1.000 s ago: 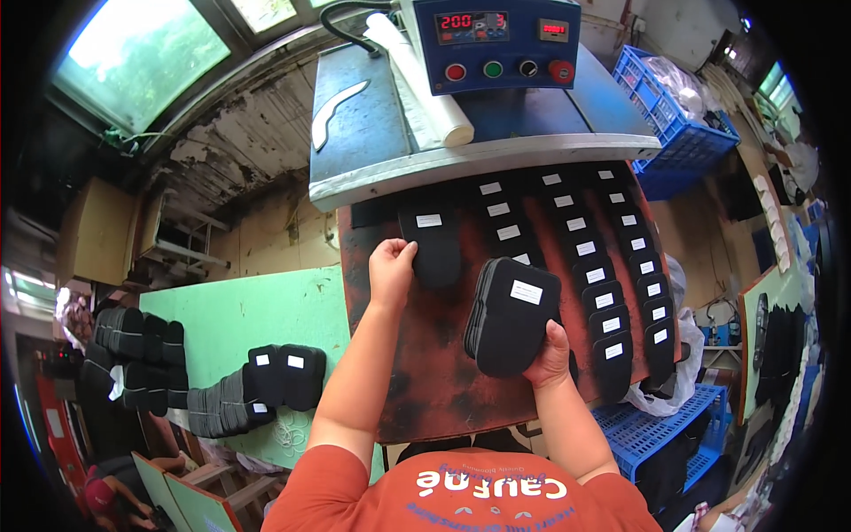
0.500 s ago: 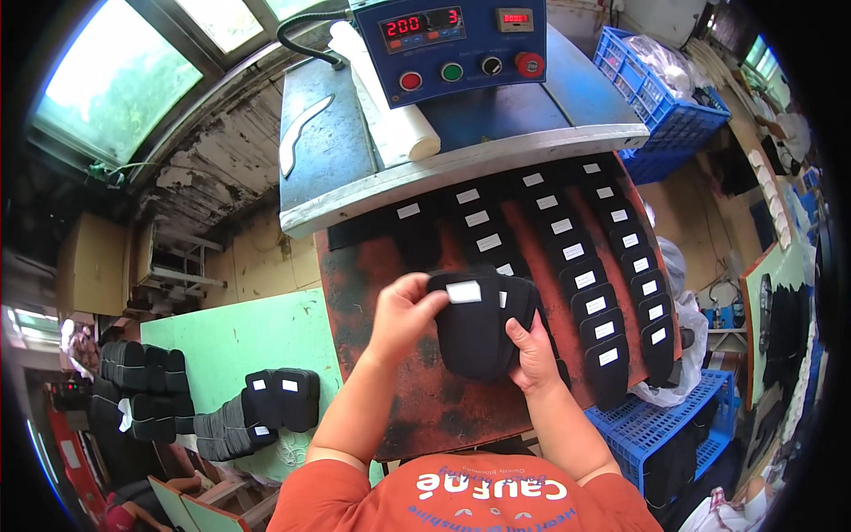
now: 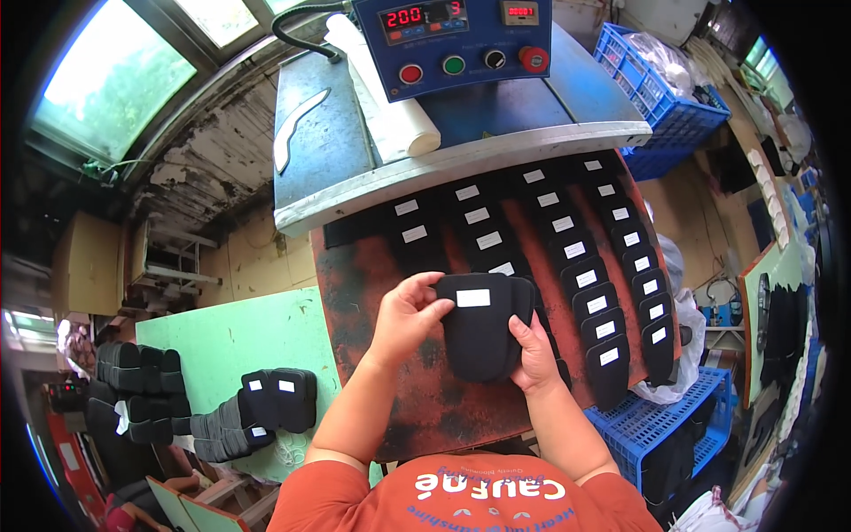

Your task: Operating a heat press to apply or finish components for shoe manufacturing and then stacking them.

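Head view: at ctr, clamping pads (image 3: pixel 524 298) w/ R hand (image 3: pixel 535 364), prob. for support, + pinching front pad (image 3: pixel 477 341) by upper-left corner w/ L hand (image 3: pixel 404 321), leaving label (image 3: pixel 472 298) clear.

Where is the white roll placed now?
In the head view, the white roll lies near the top, on the blue plate, left of the control box.

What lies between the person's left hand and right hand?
In the head view, overlapping black pads lie there, the front one bearing a white label.
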